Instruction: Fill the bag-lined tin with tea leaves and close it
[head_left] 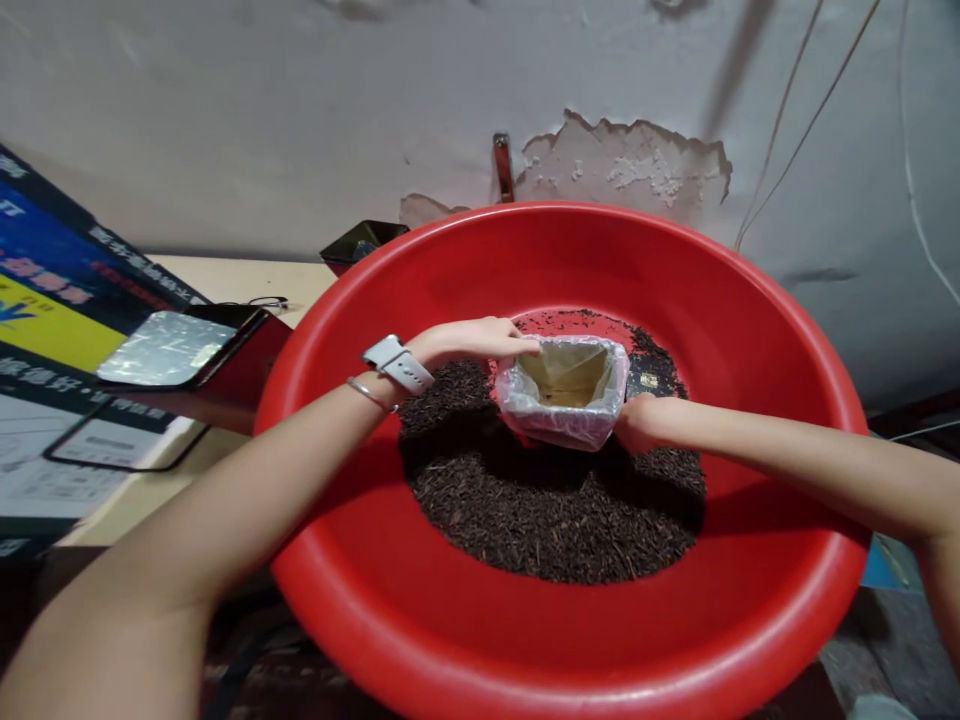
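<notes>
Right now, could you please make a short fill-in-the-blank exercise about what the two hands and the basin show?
1. The large basin is ____ in colour.
2. Both hands, the left hand and the right hand, hold a small box lined with a clear ____ bag.
3. A watch is worn on the ____ wrist.
4. The dark loose leaves lie ____ the basin.

Missing words: red; plastic; left; inside

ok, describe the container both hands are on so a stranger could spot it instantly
Start at the big round red plastic basin filling the view, then the heap of dark loose tea leaves in its bottom. At the heap's far edge, between the left hand and right hand, sits a small square box lined with clear plastic film, the only pale, open-topped thing there.
</notes>
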